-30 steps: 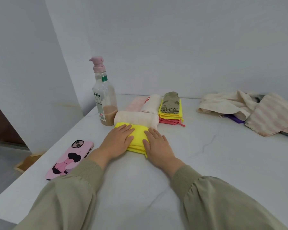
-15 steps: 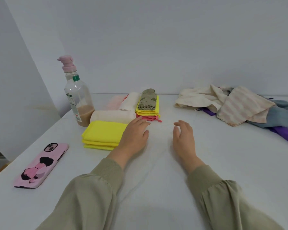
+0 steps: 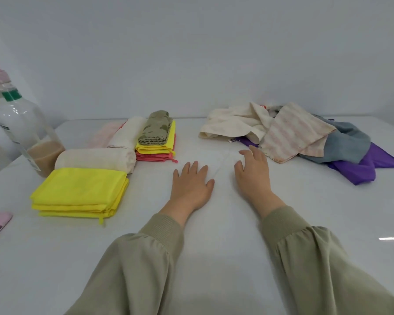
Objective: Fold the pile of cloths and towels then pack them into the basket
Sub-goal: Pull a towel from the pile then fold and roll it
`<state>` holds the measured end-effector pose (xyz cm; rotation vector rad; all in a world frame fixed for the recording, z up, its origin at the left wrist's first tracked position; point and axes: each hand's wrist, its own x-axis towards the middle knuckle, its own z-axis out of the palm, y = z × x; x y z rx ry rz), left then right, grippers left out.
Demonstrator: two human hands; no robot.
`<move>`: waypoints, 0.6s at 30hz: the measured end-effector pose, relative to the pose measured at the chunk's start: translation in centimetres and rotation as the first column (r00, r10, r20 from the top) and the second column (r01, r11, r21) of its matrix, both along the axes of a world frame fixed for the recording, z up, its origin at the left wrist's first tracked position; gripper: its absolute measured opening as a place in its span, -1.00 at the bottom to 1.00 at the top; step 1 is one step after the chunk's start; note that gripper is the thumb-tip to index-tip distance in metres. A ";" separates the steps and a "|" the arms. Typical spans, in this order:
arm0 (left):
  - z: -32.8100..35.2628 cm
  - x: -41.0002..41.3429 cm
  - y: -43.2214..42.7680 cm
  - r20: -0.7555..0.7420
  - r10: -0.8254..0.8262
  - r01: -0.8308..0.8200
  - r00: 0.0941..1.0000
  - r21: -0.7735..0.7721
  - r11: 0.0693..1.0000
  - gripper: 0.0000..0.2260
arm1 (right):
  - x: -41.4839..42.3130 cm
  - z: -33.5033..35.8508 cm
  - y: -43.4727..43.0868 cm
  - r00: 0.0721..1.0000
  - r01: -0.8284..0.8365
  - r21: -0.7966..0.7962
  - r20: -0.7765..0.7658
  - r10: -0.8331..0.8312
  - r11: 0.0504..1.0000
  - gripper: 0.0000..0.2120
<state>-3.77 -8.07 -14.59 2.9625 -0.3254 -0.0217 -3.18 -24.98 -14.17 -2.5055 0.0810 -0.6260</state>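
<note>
Both hands empty with fingers spread, left hand (image 3: pixel 191 185) flat on the table (image 3: pixel 214 258), right hand (image 3: pixel 253 173) near the unfolded pile (image 3: pixel 305 137) at upper right, so a careless grab could drag several cloths together.

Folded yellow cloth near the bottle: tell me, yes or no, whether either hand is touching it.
No: the folded yellow cloth lies alone, with the left hand and right hand on bare table to its right.

Soft, even light fills my view, glare streaks the white table (image 3: pixel 391 238) at right, and wide-angle distortion bends the edges.
</note>
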 end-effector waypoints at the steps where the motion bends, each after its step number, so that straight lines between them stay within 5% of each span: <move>1: 0.0 0.1 0.0 0.000 -0.002 0.002 1.000 0.000 1.000 -0.51 | 0.7 0.0 -0.4 1.000 0.007 -0.056 0.005 -0.007 0.998 -0.56; 10: -0.5 0.5 0.2 0.019 -0.015 0.015 1.000 -0.011 1.000 -0.51 | 6.7 0.5 -1.8 0.981 0.166 -0.310 -0.046 -0.189 0.936 -0.72; 14: -0.7 0.7 0.2 0.032 -0.008 0.009 0.999 -0.019 1.000 -0.50 | 8.0 0.1 -1.8 0.949 0.175 -0.349 -0.191 -0.252 0.921 -0.48; 18: -0.7 0.6 0.1 0.039 -0.007 0.008 0.999 -0.025 1.000 -0.50 | 8.2 0.0 -2.2 0.956 0.184 -0.259 -0.177 -0.234 0.948 -0.37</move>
